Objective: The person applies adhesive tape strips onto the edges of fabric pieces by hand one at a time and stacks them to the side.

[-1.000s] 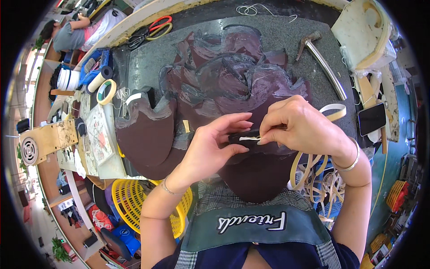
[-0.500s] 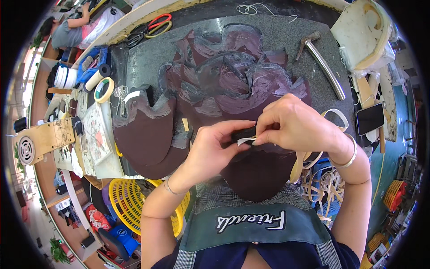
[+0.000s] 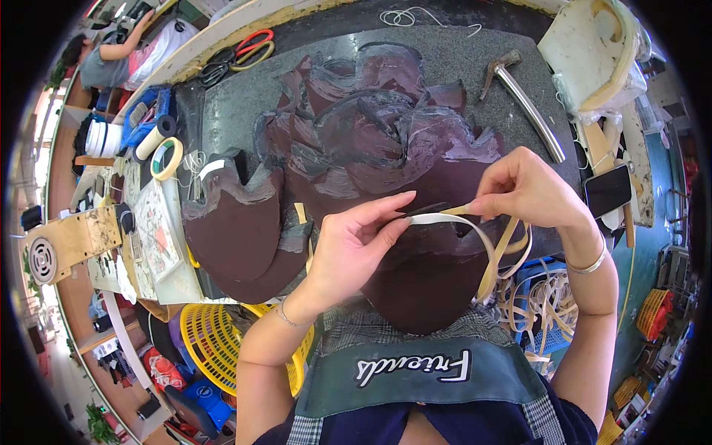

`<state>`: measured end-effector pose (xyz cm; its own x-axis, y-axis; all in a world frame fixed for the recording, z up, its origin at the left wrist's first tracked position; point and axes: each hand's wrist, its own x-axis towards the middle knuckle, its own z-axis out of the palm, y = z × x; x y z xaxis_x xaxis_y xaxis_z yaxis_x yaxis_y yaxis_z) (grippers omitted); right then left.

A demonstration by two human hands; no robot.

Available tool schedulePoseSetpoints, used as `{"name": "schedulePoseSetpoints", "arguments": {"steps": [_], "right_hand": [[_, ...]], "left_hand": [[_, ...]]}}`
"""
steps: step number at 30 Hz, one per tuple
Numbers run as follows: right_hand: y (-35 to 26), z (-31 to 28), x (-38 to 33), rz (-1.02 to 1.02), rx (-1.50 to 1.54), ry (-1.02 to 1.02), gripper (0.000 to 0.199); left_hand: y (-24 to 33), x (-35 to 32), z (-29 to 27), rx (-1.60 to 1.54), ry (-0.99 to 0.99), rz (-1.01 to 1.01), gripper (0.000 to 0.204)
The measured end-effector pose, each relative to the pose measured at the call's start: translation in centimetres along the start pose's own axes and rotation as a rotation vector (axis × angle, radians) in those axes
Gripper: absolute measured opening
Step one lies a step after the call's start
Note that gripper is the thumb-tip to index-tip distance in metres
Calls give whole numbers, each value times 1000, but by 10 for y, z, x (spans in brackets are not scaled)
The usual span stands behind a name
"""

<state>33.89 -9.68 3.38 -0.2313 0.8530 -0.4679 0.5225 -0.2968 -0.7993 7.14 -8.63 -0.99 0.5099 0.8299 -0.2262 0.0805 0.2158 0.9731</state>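
My left hand (image 3: 354, 241) pinches the end of a white tape strip (image 3: 478, 231) against the edge of a dark brown leather-like piece (image 3: 423, 285) in front of me. From there the strip arches to the right and hangs in loops with tan lengths. Between thumb and fingertips, my right hand (image 3: 523, 189) grips a tan strip of backing (image 3: 458, 210), which runs back toward my left fingers. The exact point where tan and white part is too small to make out. Beyond my hands lies a heap of similar dark pieces (image 3: 371, 133) with grey-smeared edges.
A hammer (image 3: 528, 111) lies on the dark slab at the right, with a phone (image 3: 608, 191) nearby. Scissors (image 3: 239, 58) and a tape roll (image 3: 167, 158) are at the left. Yellow baskets (image 3: 211, 345) and a blue basket (image 3: 549, 278) of strips stand below. Another person sits far left.
My right hand has moved right, away from my left, drawing the tan strip out. The white tape now shows as a long arch, where before only a short end showed between the hands.
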Motion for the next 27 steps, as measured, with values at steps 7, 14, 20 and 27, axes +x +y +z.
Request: {"name": "schedulePoseSetpoints", "arguments": {"steps": [7,14,20,27], "right_hand": [[13,16,-23,-140,-364,361,15],[-8,36,-46,-708,-151,149,13],[3,54,-34,-229,183,255,15],[10,79,-11,-393,107,298,10]], "left_hand": [[0,2,9,171,-7,-13,25],[-7,5,15,526,65,466,27],[-16,6,11,565,56,657,23],[-26,-3,6,676,18,778,29]]}}
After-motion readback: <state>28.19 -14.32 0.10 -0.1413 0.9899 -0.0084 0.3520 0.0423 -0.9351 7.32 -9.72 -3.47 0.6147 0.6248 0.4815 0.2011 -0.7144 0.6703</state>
